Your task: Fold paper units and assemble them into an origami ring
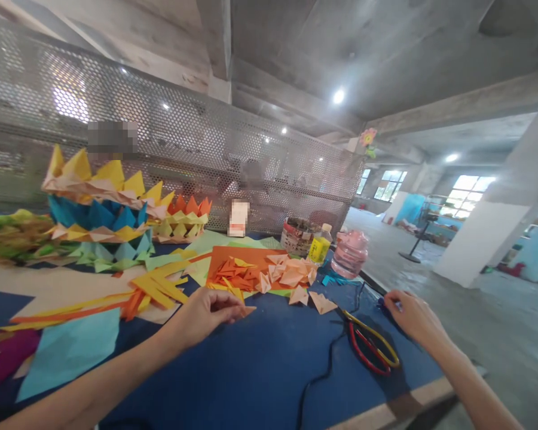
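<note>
My left hand [208, 313] hovers over the blue table [260, 370], its fingers pinched on a small peach folded paper piece [247, 310]. My right hand [407, 313] rests near the table's right edge, fingers curled round a small blue thing I cannot make out. Just beyond my left hand lie piles of folded orange pieces [233, 272] and peach pieces [291, 272] on an orange sheet. Two loose peach triangles [311, 298] lie between my hands.
Red and yellow scissors [372, 346] and a black cable [323, 373] lie near my right hand. A stacked paper crown [98, 209], paper strips [152, 289], a light-blue sheet [72, 352], a yellow bottle [319, 246], a pink jug [349, 254], and a mesh screen [183, 131] behind.
</note>
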